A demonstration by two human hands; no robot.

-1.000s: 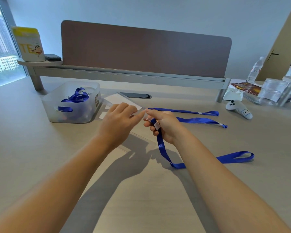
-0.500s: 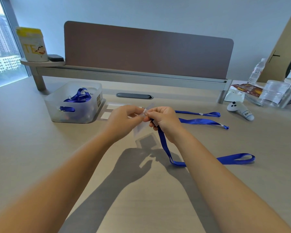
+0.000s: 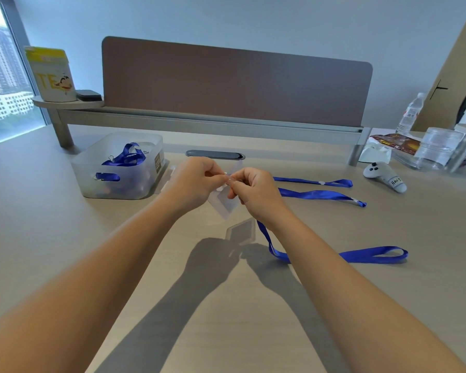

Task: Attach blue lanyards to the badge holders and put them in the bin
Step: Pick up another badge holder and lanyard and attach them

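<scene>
Fingertips of both hands meet above the table (image 3: pixel 65 238): the left hand (image 3: pixel 191 185) pinches the top edge of a clear badge holder (image 3: pixel 223 204), and the right hand (image 3: pixel 256 192) is closed on the clip end of a blue lanyard (image 3: pixel 371 255) right against that same edge. The holder hangs tilted below the fingers, off the table, its shadow lying beneath. From the right hand the lanyard drops behind the wrist and trails to the right across the table in a long loop. Two more blue lanyards (image 3: pixel 318 195) lie stretched out just beyond the right hand. To the left stands a translucent bin (image 3: pixel 92 168) with blue lanyards and a metal clip inside it. Further right sit a white controller (image 3: pixel 385 177), a water bottle (image 3: pixel 410 114) and clear plastic containers (image 3: pixel 439 146), all well apart from the hands. A brown desk divider (image 3: pixel 237 84) crosses the back. The clip itself is buried between the fingertips, so whether it has caught the holder's slot cannot be told; flat pieces behind the left hand are mostly hidden.
</scene>
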